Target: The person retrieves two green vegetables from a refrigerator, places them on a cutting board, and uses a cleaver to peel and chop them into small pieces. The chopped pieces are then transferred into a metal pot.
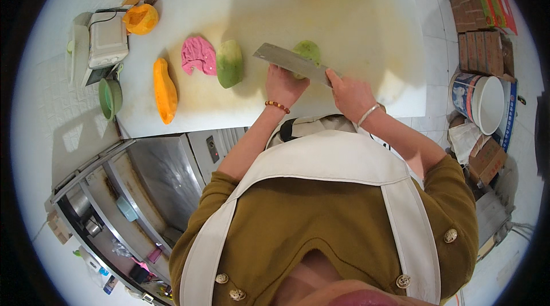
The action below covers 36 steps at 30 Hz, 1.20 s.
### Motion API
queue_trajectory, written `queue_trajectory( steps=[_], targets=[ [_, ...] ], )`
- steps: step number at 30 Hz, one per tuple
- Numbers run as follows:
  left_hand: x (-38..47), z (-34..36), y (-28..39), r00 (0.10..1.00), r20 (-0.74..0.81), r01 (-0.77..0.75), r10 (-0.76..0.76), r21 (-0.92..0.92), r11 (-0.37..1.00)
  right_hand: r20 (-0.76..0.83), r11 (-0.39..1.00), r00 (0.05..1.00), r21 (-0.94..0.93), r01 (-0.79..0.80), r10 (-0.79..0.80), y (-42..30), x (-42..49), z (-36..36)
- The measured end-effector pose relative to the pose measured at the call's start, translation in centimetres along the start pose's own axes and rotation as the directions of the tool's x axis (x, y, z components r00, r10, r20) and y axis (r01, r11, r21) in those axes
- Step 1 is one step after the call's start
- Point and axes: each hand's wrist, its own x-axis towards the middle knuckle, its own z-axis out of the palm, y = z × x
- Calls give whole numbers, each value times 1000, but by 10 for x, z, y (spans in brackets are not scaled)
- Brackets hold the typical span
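Observation:
My right hand (350,90) grips the handle of a broad cleaver (290,60), its blade reaching left across a green vegetable piece (307,50) that looks like gourd or radish. Under the blade, my left hand (285,84) rests on the lower part of that piece; its fingers are partly hidden. Left of my hands lies a larger green-and-pale piece (230,64), beside a crumpled pink cloth (198,55). Farther left is a long orange squash piece (165,91). A hollowed orange squash piece (142,19) sits at the worktop's far left.
The pale worktop (352,18) ends close to my apron. A white appliance (108,33) and a green bowl (111,99) stand at left, above a metal rack (114,194). Cardboard boxes (481,54) and a white bucket (487,104) are on the right.

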Motion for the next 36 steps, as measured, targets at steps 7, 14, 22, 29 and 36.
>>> queue_trajectory(
  steps=[7,14,22,29,36],
  targets=[
    [-1,-4,6,983,78,169,-165,-50,984,-20,996,996,8,-92,92,1,1,-7],
    [-2,0,7,997,28,69,-68,-23,997,6,995,995,21,-98,98,6,-5,-6],
    [-4,2,9,999,-33,-16,16,3,1000,-6,994,994,24,-107,107,8,-2,-8],
    [-7,6,7,997,-36,-66,70,90,994,53,992,991,-4,-126,126,14,3,2],
    [-3,-1,3,997,8,73,-73,-85,994,39,994,993,-10,-112,112,11,5,4]
  ],
)
